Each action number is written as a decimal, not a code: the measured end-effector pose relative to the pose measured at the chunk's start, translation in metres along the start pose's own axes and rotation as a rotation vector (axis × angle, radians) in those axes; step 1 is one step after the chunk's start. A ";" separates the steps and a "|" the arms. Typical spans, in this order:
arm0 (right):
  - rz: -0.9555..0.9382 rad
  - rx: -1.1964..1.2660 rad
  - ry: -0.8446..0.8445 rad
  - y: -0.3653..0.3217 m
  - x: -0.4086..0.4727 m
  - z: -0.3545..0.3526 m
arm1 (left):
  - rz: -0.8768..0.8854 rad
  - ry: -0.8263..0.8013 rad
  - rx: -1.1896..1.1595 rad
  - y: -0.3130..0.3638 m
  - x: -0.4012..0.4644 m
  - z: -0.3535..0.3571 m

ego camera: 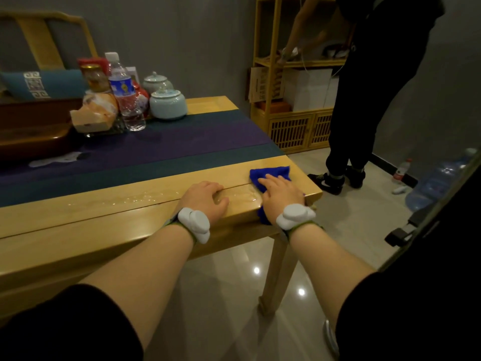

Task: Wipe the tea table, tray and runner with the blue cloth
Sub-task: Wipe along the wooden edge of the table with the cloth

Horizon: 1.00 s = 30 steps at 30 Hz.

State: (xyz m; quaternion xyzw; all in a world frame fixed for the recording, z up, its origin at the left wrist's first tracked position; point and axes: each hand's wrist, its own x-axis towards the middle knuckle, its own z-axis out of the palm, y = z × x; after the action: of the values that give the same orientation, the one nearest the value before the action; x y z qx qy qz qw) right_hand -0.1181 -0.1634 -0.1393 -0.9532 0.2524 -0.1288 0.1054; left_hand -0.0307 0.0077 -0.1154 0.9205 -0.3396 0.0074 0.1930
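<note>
The light wooden tea table runs from the left to the middle of the view. Near its right front corner lies the blue cloth, and my right hand presses flat on it with straight fingers; part of the cloth hangs over the table's edge. My left hand rests on the bare tabletop beside it, fingers slightly bent and holding nothing. A streak of water glistens on the wood left of my hands. The dark purple and green runner covers the table's middle. A dark wooden tray sits at the far left.
A water bottle, two pale ceramic jars, a glass jar and a wrapped packet crowd the table's far end. Another person in black stands at a wooden shelf. A large water jug lies on the floor.
</note>
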 end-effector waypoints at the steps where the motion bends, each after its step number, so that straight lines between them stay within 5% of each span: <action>1: -0.027 0.041 0.035 -0.011 -0.009 0.006 | -0.006 0.003 -0.005 -0.001 0.001 0.000; 7: -0.150 0.053 -0.056 -0.008 -0.022 -0.007 | 0.048 -0.038 0.027 0.001 -0.007 -0.009; 14: 0.054 0.022 -0.037 -0.011 -0.022 -0.015 | -0.037 0.022 0.156 -0.040 -0.024 -0.036; 23: -0.206 0.094 -0.038 -0.055 -0.047 0.005 | -0.070 0.009 0.104 -0.060 -0.026 -0.024; 30: 0.126 -0.110 -0.229 0.001 0.015 -0.019 | -0.049 0.076 0.067 -0.062 -0.026 -0.020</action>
State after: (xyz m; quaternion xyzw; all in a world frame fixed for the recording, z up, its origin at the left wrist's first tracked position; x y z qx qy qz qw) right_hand -0.1117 -0.1747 -0.1187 -0.9483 0.3046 0.0016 0.0891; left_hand -0.0096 0.0741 -0.1220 0.9336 -0.3090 0.0491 0.1748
